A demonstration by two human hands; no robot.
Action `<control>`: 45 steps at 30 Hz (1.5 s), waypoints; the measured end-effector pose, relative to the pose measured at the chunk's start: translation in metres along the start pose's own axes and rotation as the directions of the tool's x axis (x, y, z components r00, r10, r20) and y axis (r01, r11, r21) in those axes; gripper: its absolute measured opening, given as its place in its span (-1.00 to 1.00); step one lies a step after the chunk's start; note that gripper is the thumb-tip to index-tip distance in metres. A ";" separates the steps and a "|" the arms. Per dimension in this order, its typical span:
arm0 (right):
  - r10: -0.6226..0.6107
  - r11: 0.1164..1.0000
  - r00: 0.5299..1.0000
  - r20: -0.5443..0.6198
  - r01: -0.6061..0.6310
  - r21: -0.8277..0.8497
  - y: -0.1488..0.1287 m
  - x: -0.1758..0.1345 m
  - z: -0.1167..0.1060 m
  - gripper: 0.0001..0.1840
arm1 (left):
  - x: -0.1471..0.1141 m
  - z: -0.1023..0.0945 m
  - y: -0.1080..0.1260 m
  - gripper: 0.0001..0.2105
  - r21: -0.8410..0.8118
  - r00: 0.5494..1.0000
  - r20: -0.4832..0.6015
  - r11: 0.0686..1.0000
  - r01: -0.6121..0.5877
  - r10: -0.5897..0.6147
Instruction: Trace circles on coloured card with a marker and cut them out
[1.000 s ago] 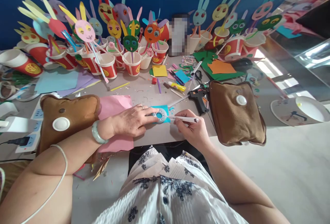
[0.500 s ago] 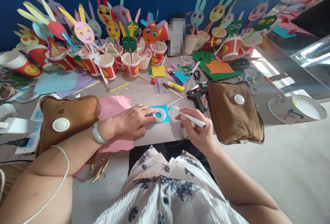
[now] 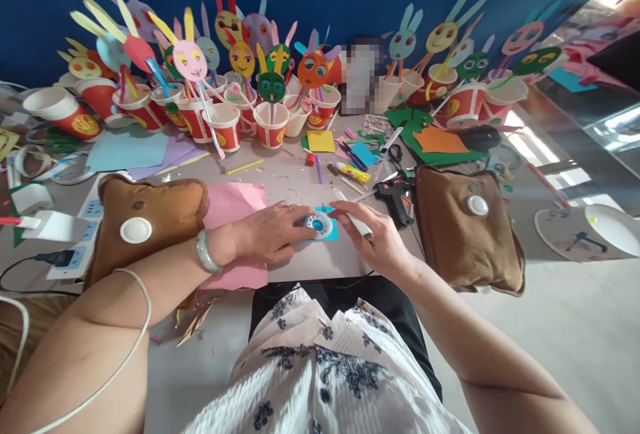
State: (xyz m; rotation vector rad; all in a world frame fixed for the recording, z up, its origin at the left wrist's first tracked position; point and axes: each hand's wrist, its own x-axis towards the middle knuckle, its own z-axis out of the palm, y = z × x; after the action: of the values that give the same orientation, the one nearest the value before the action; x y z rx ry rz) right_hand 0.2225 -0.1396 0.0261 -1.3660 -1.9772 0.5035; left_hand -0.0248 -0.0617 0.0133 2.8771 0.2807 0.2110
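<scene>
A small blue square of paper (image 3: 331, 233) lies on the table in front of me, with a white ring (image 3: 327, 226) on it that looks like a tape roll. My left hand (image 3: 267, 231) reaches in from the left, its fingertips on the ring's left edge. A white pen-shaped tool (image 3: 357, 222) rests in my right hand (image 3: 383, 237), pointing up and to the left. The right index fingertip is at the paper's upper edge, close to the ring. Beneath my left wrist is pink paper (image 3: 235, 204).
Brown cushion-like pouches, left (image 3: 155, 207) and right (image 3: 463, 227), flank my hands. A black glue gun (image 3: 395, 201) lies beside the right one. Paper cups (image 3: 223, 127) with paper rabbit faces line the blue wall. A power strip (image 3: 83, 244) sits at left.
My right hand has moved in to the ring and paper, and the pen-shaped tool has turned steeper in its grip. My left fingers remain at the ring. The whole view has shifted slightly.
</scene>
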 end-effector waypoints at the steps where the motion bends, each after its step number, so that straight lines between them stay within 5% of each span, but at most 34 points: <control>1: -0.026 0.999 0.999 0.029 0.027 -0.032 0.001 0.002 0.001 -0.68 | 0.000 0.000 0.000 -0.56 -0.006 1.000 -0.008 1.000 -0.003 0.003; 11: -0.069 0.989 0.994 0.084 0.079 -0.123 0.011 0.006 0.010 -0.62 | 0.001 -0.001 0.000 -0.48 -0.016 1.000 -0.015 1.000 -0.008 0.007; 22: -0.039 0.988 0.994 0.099 0.053 -0.143 0.008 0.006 0.012 -0.59 | 0.002 -0.001 0.010 -0.63 0.091 0.997 -0.025 0.994 -0.068 0.071; 31: -0.086 0.981 0.991 0.099 0.102 -0.166 0.011 0.004 0.012 -0.61 | 0.000 0.004 0.027 -0.57 0.204 0.995 0.082 0.978 0.044 -0.061; 41: -0.121 0.973 0.988 0.101 0.138 -0.183 0.012 0.004 0.012 -0.62 | -0.002 -0.006 0.041 -0.50 0.147 0.981 0.133 0.981 0.124 -0.144; 45: -0.100 0.983 0.984 0.147 0.121 -0.140 0.011 0.007 0.005 -0.60 | 0.001 -0.019 0.044 -0.44 0.099 0.956 0.234 0.982 0.159 -0.178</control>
State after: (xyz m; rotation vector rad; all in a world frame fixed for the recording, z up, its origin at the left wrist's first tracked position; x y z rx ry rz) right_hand 0.2242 -0.1290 0.0174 -1.3310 -2.2300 0.4167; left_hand -0.0197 -0.0992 0.0424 2.8958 0.4941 -0.1854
